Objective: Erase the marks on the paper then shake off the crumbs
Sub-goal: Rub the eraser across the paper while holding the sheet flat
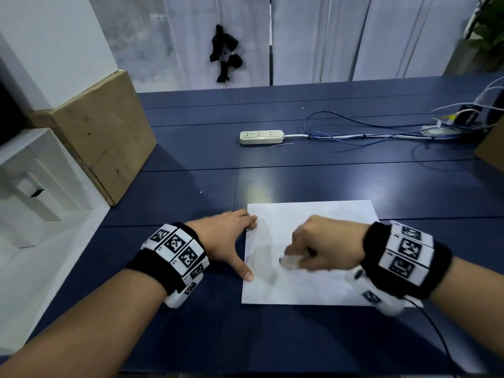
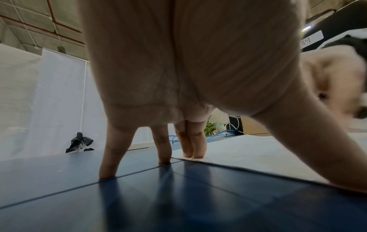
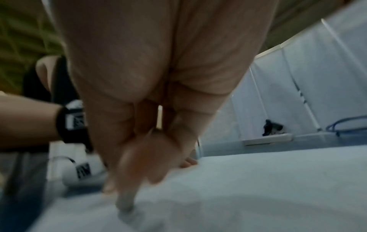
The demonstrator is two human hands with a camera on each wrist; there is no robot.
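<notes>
Erasing step under way, judging by blur: right hand (image 1: 324,242) pinching eraser (image 1: 290,261) against paper (image 1: 313,214) on table (image 1: 191,159); left hand (image 1: 226,240) spread flat, pinning paper's edge. Next, probably: lifting and shaking off crumbs.

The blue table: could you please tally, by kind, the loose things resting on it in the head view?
Sheet of paper: 1
Eraser, gripped by the right hand: 1
Power strip: 1
Cardboard box: 1
Cable bundle: 1, strands too tangled to count
Total: 5 on the table. The left hand presses the paper's edge.
</notes>
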